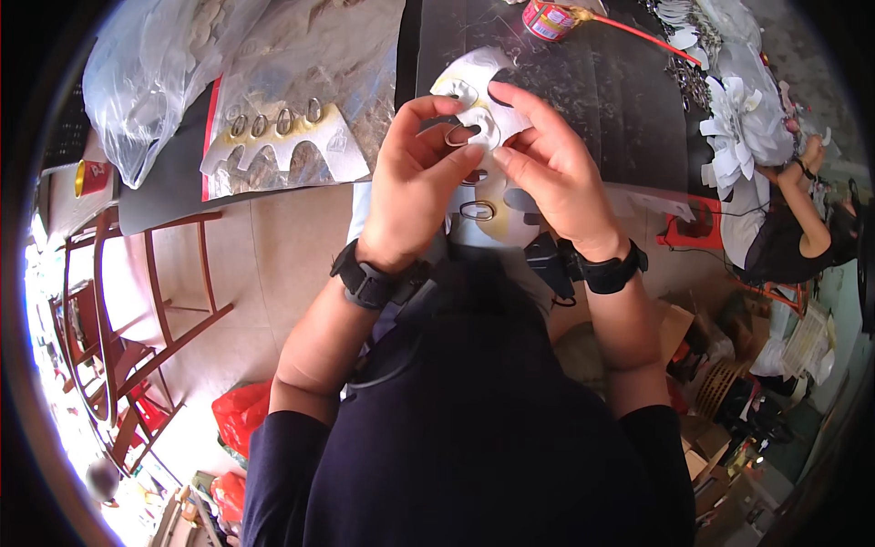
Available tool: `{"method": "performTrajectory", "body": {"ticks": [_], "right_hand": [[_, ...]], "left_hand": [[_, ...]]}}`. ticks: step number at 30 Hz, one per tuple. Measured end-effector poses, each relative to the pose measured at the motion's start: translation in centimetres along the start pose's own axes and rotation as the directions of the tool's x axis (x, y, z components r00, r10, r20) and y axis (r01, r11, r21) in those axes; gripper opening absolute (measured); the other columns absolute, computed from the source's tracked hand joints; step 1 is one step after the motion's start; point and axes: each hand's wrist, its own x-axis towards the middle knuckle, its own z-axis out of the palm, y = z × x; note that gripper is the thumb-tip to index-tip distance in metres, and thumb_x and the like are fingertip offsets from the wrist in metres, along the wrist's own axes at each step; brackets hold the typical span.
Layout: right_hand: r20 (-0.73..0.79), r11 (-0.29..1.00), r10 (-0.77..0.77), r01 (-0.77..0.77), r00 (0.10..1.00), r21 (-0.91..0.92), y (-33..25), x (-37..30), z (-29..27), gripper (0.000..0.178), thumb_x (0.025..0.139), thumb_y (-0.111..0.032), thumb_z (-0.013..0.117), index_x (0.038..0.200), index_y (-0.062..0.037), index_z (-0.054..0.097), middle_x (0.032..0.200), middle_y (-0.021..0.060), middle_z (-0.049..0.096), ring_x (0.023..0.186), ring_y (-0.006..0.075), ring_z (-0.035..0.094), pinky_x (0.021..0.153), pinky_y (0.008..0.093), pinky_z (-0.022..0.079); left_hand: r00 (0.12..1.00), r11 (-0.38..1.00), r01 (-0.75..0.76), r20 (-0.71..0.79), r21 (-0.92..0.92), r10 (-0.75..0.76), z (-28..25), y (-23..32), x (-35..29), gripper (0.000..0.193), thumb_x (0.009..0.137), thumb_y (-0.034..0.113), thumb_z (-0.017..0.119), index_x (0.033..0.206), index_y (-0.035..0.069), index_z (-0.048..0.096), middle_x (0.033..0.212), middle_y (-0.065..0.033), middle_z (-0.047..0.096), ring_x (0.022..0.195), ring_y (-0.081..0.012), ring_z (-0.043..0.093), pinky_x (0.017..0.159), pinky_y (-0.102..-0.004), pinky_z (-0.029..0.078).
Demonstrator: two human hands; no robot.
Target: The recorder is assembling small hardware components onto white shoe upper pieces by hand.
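A white cut-out piece [474,68] with yellowish smears and long tabs is held at the near edge of the dark table, its lower part hanging over my lap. My left hand [401,187] pinches one of its tabs between thumb and fingers, beside an oval metal ring [458,136]. From the other side my right hand [570,182] is closed on the same piece, thumb near that ring and index finger stretched along the far part. Another metal ring [477,211] sits lower on the piece. My fingers partly hide the tab between them.
A similar white piece [342,155] with several oval rings lies on clear plastic at left. Beyond it sits a clear plastic bag [150,100]. A pink can [547,20] with a red stick [647,40] stands at the far side. Another person's arm [814,214] shows at right.
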Motion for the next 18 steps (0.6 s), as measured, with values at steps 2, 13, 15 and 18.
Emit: {"method": "performTrajectory", "body": {"ticks": [2, 13, 15, 18], "right_hand": [[0.005, 0.998, 0.027, -0.027, 1.0, 0.064, 0.3, 0.1, -0.1, 0.047, 0.087, 0.002, 0.052, 0.131, -0.0023, 0.038, 0.092, 0.0049, 0.057, 0.08, 0.0057, 0.051, 0.067, 0.021, 0.044], [-0.116, 0.975, 0.017, 0.009, 0.993, 0.221, 0.6, 0.4, 0.7, 0.05, 0.088, 0.001, 0.054, 0.133, -0.002, 0.034, 0.095, 0.008, 0.058, 0.084, 0.0089, 0.055, 0.075, 0.0228, 0.046], [-0.107, 0.985, -0.007, 0.025, 0.994, 0.17, 1.0, -0.3, 0.4, 0.051, 0.087, 0.0, 0.054, 0.134, -0.0016, 0.033, 0.096, 0.0082, 0.058, 0.085, 0.0092, 0.055, 0.075, 0.0229, 0.046], [-0.087, 0.994, -0.02, 0.029, 0.996, 0.105, 0.9, -0.7, 0.4, 0.053, 0.087, 0.001, 0.055, 0.134, -0.0009, 0.032, 0.096, 0.0086, 0.057, 0.085, 0.0096, 0.054, 0.074, 0.0229, 0.046]], "left_hand": [[0.993, 0.989, 0.114, 0.017, -0.094, -0.113, -0.4, 0.0, 0.1, 0.04, 0.085, -0.001, 0.058, 0.119, 0.003, 0.039, 0.09, -0.0049, 0.058, 0.081, -0.0106, 0.057, 0.072, -0.0238, 0.048], [0.995, 0.985, -0.067, -0.063, 0.161, 0.078, 0.5, -0.3, -0.5, 0.058, 0.081, -0.003, 0.063, 0.126, 0.003, 0.027, 0.087, -0.0083, 0.058, 0.072, -0.0098, 0.056, 0.061, -0.0206, 0.046], [0.991, 0.98, -0.089, -0.087, 0.179, 0.106, 0.6, -0.3, -0.5, 0.057, 0.08, -0.003, 0.063, 0.125, 0.002, 0.028, 0.086, -0.008, 0.058, 0.073, -0.0097, 0.056, 0.061, -0.0205, 0.046], [0.986, 0.969, -0.117, -0.089, 0.216, 0.139, 0.7, -0.5, -0.5, 0.052, 0.082, -0.004, 0.06, 0.125, 0.001, 0.031, 0.089, -0.0082, 0.06, 0.076, -0.0104, 0.057, 0.066, -0.0223, 0.047]]}}
